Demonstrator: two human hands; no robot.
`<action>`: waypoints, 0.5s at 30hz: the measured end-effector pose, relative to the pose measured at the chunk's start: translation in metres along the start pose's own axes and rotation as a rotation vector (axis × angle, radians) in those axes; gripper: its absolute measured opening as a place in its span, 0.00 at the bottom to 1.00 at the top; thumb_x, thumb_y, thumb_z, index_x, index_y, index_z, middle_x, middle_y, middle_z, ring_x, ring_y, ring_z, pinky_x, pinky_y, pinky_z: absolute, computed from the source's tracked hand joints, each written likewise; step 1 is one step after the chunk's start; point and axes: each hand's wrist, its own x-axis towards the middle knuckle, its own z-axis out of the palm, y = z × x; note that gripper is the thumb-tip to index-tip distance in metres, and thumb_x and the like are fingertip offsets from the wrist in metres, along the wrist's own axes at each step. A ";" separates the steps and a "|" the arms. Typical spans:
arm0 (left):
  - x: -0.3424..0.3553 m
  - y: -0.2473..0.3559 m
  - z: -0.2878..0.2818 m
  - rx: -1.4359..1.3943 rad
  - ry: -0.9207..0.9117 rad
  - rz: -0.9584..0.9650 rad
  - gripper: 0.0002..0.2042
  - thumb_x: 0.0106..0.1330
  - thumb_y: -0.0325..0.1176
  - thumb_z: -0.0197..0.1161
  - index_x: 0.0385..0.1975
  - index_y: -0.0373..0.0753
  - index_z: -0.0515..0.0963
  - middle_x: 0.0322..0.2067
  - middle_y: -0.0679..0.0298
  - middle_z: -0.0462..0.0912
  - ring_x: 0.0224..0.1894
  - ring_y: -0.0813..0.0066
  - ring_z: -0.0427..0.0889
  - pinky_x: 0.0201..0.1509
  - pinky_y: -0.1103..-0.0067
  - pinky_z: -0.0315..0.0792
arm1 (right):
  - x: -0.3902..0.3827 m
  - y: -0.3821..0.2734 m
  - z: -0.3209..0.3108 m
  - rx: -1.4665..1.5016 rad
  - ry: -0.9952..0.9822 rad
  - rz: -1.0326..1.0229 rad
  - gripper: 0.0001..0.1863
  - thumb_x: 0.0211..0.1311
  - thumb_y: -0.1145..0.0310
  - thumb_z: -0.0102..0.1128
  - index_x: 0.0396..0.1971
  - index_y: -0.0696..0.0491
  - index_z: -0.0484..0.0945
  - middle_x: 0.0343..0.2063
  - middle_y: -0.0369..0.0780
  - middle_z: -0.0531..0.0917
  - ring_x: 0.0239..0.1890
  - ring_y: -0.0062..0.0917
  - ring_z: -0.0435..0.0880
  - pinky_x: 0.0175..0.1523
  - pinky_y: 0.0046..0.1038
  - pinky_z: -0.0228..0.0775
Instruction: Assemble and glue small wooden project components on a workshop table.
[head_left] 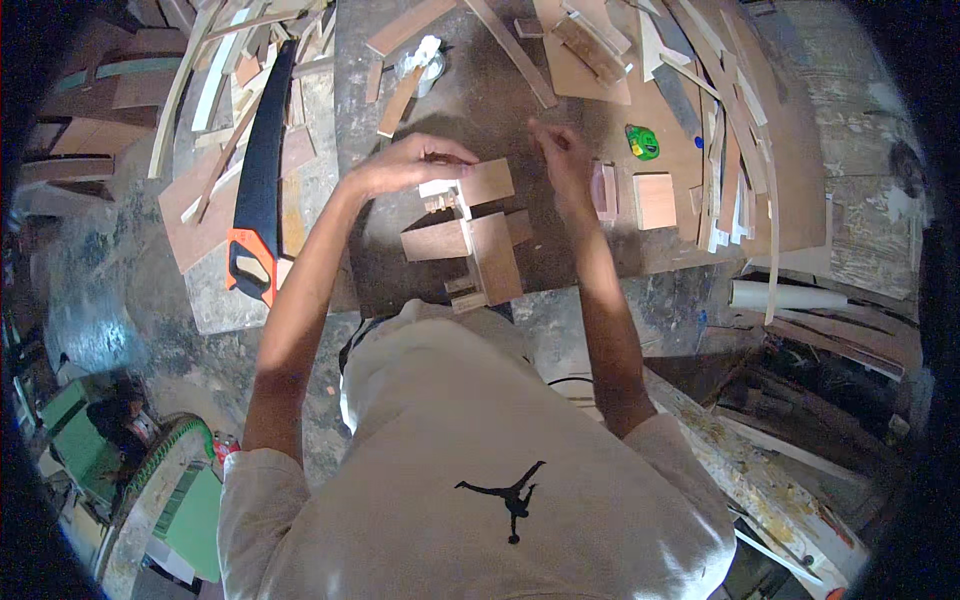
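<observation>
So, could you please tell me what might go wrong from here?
The cluster of wooden pieces sits close to the near edge of the table, so a nudge might push it off. The small container with white stuff on top stands beyond the left hand, where a forward reach could knock it. The handsaw lies beside the left forearm, so a sideways sweep may catch it.
</observation>
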 end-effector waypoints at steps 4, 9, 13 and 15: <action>0.002 0.003 0.002 -0.054 -0.019 -0.044 0.19 0.70 0.41 0.66 0.54 0.34 0.82 0.49 0.62 0.86 0.53 0.75 0.80 0.61 0.78 0.71 | 0.078 0.005 0.033 -0.174 -0.009 -0.294 0.18 0.66 0.53 0.69 0.42 0.55 0.87 0.31 0.36 0.88 0.33 0.21 0.84 0.41 0.25 0.75; 0.004 -0.004 0.002 -0.076 -0.039 0.019 0.18 0.72 0.40 0.64 0.54 0.34 0.82 0.47 0.62 0.86 0.52 0.76 0.81 0.60 0.77 0.72 | 0.126 -0.019 0.094 -0.507 -0.173 -0.540 0.14 0.66 0.59 0.63 0.46 0.50 0.87 0.39 0.44 0.89 0.42 0.39 0.88 0.51 0.37 0.78; 0.004 -0.007 0.006 -0.081 -0.027 -0.009 0.18 0.72 0.39 0.64 0.54 0.34 0.81 0.48 0.62 0.86 0.53 0.76 0.81 0.60 0.77 0.72 | 0.160 -0.020 0.124 -0.685 -0.221 -0.626 0.17 0.66 0.62 0.61 0.52 0.49 0.84 0.44 0.47 0.87 0.46 0.45 0.86 0.54 0.42 0.77; 0.008 -0.011 0.008 -0.108 -0.032 0.010 0.18 0.72 0.40 0.64 0.55 0.34 0.81 0.49 0.62 0.86 0.53 0.75 0.80 0.60 0.77 0.72 | 0.180 -0.002 0.130 -0.802 -0.060 -0.980 0.20 0.66 0.63 0.59 0.56 0.48 0.81 0.49 0.49 0.85 0.51 0.48 0.84 0.55 0.46 0.75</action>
